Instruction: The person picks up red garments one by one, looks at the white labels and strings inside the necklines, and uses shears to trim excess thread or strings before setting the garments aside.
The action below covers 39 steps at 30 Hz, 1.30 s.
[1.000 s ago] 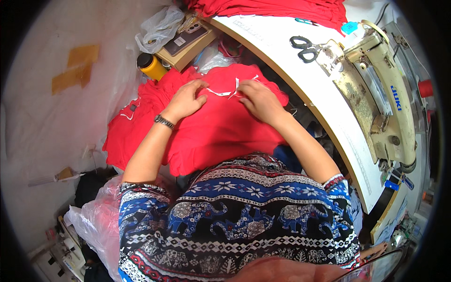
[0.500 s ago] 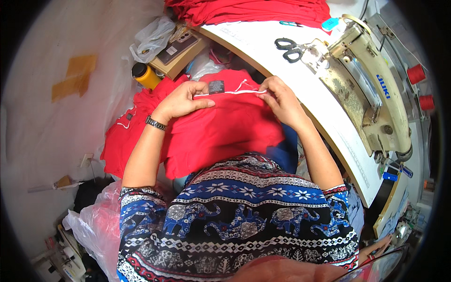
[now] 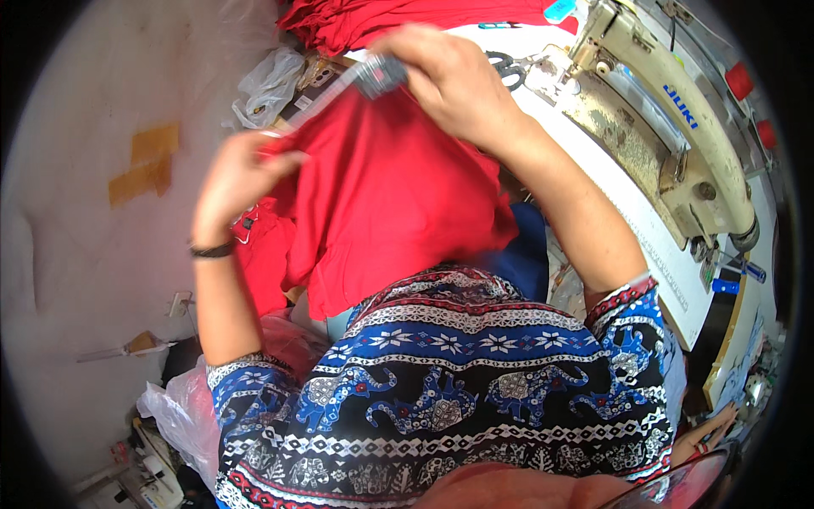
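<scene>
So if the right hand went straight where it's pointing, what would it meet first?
Past the red garment in its grip, the right hand would probably meet the heaped red fabric, though depth is unclear.

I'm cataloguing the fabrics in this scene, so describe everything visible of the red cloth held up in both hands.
The red cloth is plain and looks soft. A pale strip runs along its top edge, which the right hand grips by a dark label. The left hand grips the edge farther along, lower in the picture, so the edge slants. Below, the cloth hangs in loose folds toward the patterned shirt. Blur hides finer detail along the edge.
</scene>
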Each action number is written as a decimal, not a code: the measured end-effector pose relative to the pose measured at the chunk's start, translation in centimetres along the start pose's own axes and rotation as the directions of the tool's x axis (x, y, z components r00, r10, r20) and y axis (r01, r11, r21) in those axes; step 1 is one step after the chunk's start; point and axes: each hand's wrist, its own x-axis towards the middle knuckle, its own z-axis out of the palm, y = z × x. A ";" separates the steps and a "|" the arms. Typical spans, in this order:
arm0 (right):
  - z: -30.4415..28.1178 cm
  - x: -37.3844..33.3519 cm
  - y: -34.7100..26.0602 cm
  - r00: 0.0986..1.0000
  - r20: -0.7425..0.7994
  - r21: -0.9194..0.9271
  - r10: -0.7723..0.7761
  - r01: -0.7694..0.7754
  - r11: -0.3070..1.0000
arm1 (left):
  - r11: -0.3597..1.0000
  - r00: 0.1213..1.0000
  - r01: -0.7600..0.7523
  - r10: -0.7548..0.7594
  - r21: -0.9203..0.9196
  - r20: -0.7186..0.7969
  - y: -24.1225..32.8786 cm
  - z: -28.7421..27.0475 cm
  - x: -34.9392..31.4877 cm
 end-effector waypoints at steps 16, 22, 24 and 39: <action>1.5 -25.4 1.3 0.727 0.458 -0.138 0.512 -0.511 0.849 | 0.951 0.851 -0.200 0.050 0.234 0.523 -0.5 12.1 -3.3; 2.3 -25.4 -1.3 0.826 0.442 -0.055 0.348 -0.362 0.930 | 0.846 0.772 -0.518 0.525 -0.124 0.358 1.9 15.1 -2.3; 2.4 -24.5 -1.7 0.809 0.464 -0.054 0.361 -0.381 0.923 | 0.805 0.720 -0.576 0.583 -0.145 0.375 1.4 16.0 -2.3; 3.4 -19.0 -4.7 0.513 0.442 0.601 0.736 -0.778 0.181 | 0.819 0.787 -0.147 0.436 -0.554 0.437 1.9 11.9 -2.8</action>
